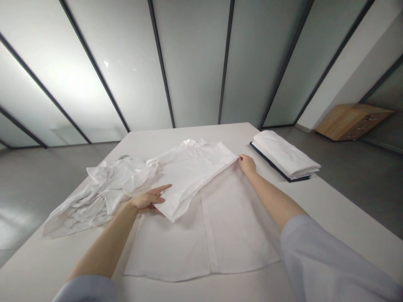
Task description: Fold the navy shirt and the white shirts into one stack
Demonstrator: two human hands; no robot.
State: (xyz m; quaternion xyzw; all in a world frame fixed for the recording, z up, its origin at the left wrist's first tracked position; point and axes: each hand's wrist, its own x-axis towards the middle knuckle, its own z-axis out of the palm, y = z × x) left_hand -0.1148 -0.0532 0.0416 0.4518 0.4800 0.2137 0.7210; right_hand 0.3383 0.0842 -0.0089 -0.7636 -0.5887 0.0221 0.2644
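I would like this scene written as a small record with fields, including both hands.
left hand: touches white shirt, index finger extended, grip unclear
right hand: pinches shirt edge
shirt: partly folded over, on white table
left of shirt: crumpled white cloth
right of shirt: folded white cloth on dark flat item
background: frosted panels, wooden cabinet

A white table point(324, 205) carries a shirt point(195, 167), crumpled cloth point(115, 188) and a dark flat item point(273, 165)

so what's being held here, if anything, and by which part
The right grip pinches the spread white shirt by its right edge, below collar level. The left grip touches the cloth; whether it holds any cannot be told.
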